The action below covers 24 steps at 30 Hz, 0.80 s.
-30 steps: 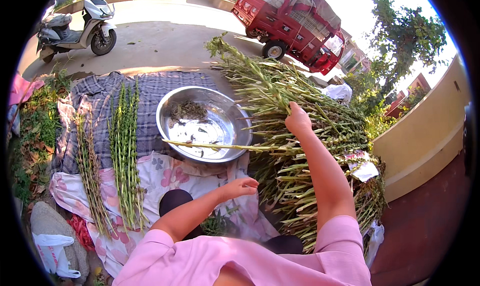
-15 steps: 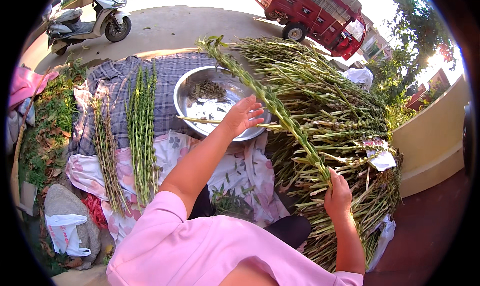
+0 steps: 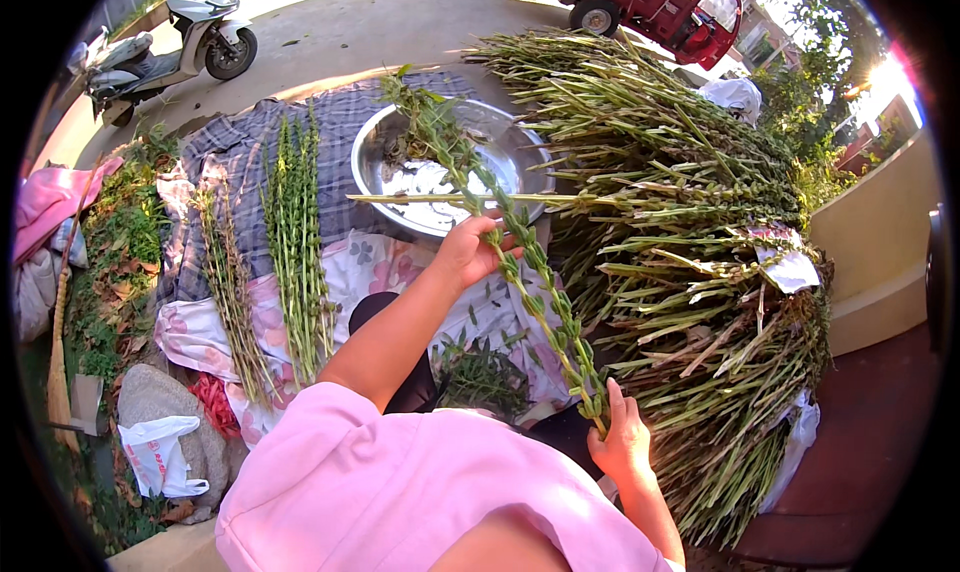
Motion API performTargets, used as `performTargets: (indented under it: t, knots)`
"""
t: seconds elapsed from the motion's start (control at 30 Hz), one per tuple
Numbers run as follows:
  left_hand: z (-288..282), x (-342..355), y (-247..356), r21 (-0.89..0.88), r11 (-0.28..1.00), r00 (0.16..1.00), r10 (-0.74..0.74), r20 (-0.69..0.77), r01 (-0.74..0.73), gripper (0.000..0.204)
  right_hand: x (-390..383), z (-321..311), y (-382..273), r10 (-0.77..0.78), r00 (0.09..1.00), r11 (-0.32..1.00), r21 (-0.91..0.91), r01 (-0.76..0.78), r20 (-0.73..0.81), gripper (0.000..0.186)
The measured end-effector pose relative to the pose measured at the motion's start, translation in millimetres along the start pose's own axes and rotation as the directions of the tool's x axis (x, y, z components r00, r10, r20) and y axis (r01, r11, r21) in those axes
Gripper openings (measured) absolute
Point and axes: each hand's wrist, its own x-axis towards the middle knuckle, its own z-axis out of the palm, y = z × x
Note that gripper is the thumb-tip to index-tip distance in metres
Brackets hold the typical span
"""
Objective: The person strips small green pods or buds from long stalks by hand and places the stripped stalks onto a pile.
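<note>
My right hand (image 3: 620, 437) is closed around the lower end of some long green sesame stalks (image 3: 556, 302), lined with pods. They slant up and left from it, their leafy tops over a wide metal basin (image 3: 525, 167). Partway up, my left hand (image 3: 472, 250) has its fingers curled round a stalk. Dark dry bits lie inside the basin, and a bare pale stem (image 3: 410, 199) sticks out across its near side from the heap of cut stalks (image 3: 680, 202) on the right. Loose green leaves (image 3: 482, 377) are gathered on the cloth by my lap.
Left of the basin, a green bundle (image 3: 293, 222) and a browner bundle (image 3: 232, 292) lie across the plaid cloth (image 3: 235, 152) and floral cloth (image 3: 350, 262). A stone (image 3: 150, 392) with a white plastic bag (image 3: 165, 457) sits near left. Beyond are a scooter (image 3: 170, 52) and red three-wheeler (image 3: 650, 7).
My left hand has gone from spread fingers beside the stalks to curled around one. My right hand has moved left and down with them. The view has also shifted.
</note>
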Motion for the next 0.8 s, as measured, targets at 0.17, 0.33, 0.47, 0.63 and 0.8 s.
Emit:
performTargets:
  t: [0.17, 0.33, 0.47, 0.63, 0.8]
  knots:
    - [-8, -6, -1, 0.108, 0.994, 1.0, -0.007, 0.015, 0.005, 0.03, 4, 25, -4, 0.0, 0.971, 0.93, 0.356, -0.087, 0.239, 0.085]
    - [1, -12, 0, 0.151, 0.988, 0.999, -0.019, 0.028, 0.015, 0.03, 31, 37, -5, 0.061, 0.949, 0.853, 0.477, -0.21, 0.309, 0.073]
    - [7, -17, -10, 0.132, 0.99, 0.997, -0.058, 0.04, 0.052, 0.03, 62, 77, 18, 0.042, 0.986, 0.469, 0.868, -0.163, 0.162, 0.048]
    - [5, -17, -16, 0.107, 0.992, 0.984, -0.086, 0.156, 0.069, 0.032, 66, 48, -1, 0.092, 0.951, 0.183, 0.934, -0.308, 0.296, 0.027]
    - [7, -14, -18, 0.048, 0.997, 0.991, -0.072, 0.116, 0.067, 0.023, 53, 48, 9, 0.251, 0.947, 0.27, 0.925, -0.267, 0.2, 0.018]
